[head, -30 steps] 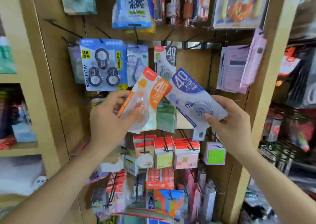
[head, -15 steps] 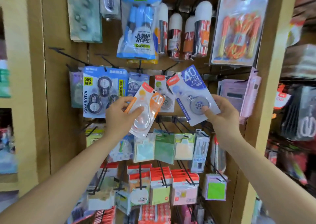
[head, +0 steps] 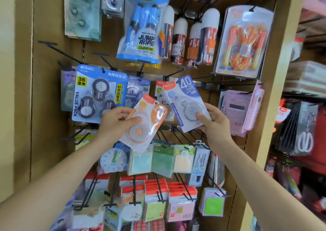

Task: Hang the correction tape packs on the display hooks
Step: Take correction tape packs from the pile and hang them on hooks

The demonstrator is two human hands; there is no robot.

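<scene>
**Desk:** What's in your grip?

**Me:** My left hand (head: 116, 123) pinches the orange pack (head: 146, 124), thumb across its clear bubble. My right hand (head: 217, 124) clamps the blue pack (head: 185, 100) near its lower edge, thumb on the tape wheel.

**Desk:** Anything hung yet?

**Me:** Neither, I judge. The blue pack's top sits at a hook (head: 174, 73) in the board's (head: 53, 107) middle row, overlapping a grey pack (head: 159, 91) already hanging there. I can't tell whether its hole has caught. The orange pack waits lower left, in front of the board.

**Desk:** Which way do they point?

**Me:** Both are header-up with the long axis near upright. The blue top leans left, the orange top right.
</scene>
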